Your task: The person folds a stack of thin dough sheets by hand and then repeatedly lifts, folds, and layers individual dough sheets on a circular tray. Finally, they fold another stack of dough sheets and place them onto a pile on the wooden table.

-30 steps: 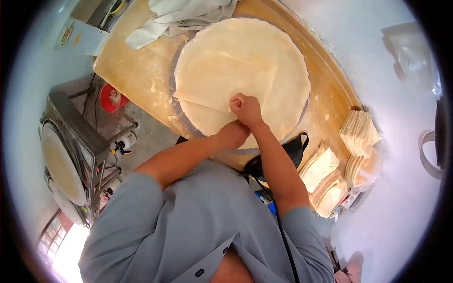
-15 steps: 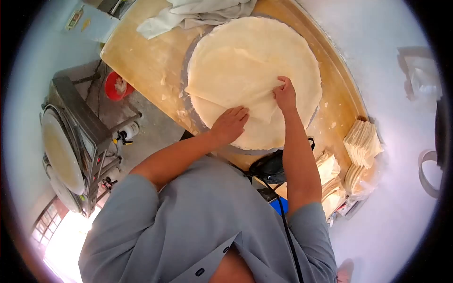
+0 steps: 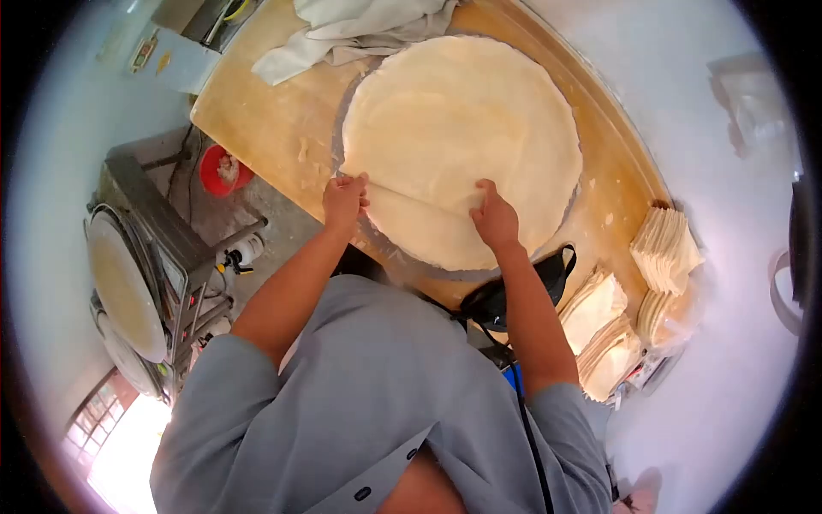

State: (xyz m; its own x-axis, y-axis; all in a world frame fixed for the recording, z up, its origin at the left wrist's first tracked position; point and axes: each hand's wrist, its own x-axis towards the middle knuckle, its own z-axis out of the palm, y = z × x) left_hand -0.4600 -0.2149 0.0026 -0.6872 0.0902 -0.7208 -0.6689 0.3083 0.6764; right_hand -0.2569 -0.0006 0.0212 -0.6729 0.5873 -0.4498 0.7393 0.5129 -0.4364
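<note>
A large round stack of thin, pale dough sheets lies on a grey round board. Across its near part runs the straight edge of a top dough sheet. My left hand pinches this edge at the left rim of the stack. Over the near right part, my right hand is closed, with thumb and fingertips at the other end of the same edge. The fingers partly hide both grip points.
Crumpled cloth lies behind the stack on the wooden table. Piles of cut sheets stand at the right, near a black bag. On the floor to the left are a red bucket and a rack with round plates.
My left hand has moved left from lying flat on the sheet to pinching its edge. My right hand has come nearer to me and slightly left. The raised fold now lies flatter.
</note>
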